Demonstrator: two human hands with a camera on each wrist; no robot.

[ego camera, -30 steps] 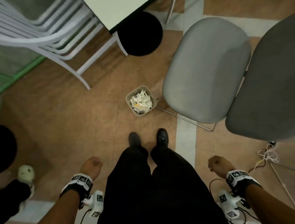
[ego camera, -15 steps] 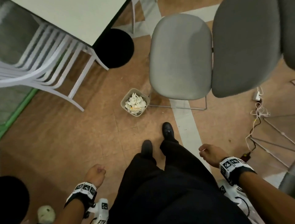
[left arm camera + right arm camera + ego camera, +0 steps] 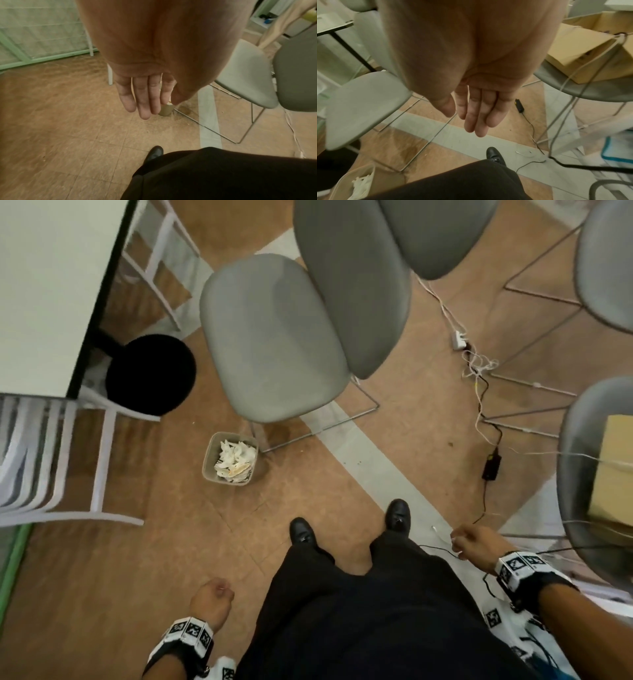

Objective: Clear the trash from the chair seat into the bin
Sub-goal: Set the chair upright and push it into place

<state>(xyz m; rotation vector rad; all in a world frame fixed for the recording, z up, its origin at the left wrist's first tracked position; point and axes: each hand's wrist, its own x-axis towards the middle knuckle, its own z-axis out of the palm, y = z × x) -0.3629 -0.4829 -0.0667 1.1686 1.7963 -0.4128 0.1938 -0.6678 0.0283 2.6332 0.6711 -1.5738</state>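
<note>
A small grey bin (image 3: 230,458) stands on the brown floor, full of crumpled white paper trash (image 3: 234,460). Just behind it is a light grey chair seat (image 3: 270,337) with nothing lying on it. My left hand (image 3: 212,601) hangs beside my left leg, well short of the bin, fingers relaxed and empty (image 3: 145,100). My right hand (image 3: 474,542) hangs by my right leg, also loose and empty (image 3: 474,115). The right wrist view catches the bin (image 3: 342,181) at its lower left corner. In the left wrist view the bin (image 3: 165,111) is mostly hidden behind my fingers.
A white table (image 3: 44,285) and a black round stool (image 3: 150,374) are at the left, with stacked white chairs (image 3: 51,460) below them. More grey chairs stand at the right, one bearing a cardboard box (image 3: 613,467). Cables and a power adapter (image 3: 492,467) lie on the floor.
The head view has swung to the right, so bin and chair now sit further left and cables and more chairs appear. I have stepped forward. Both hands still hang empty.
</note>
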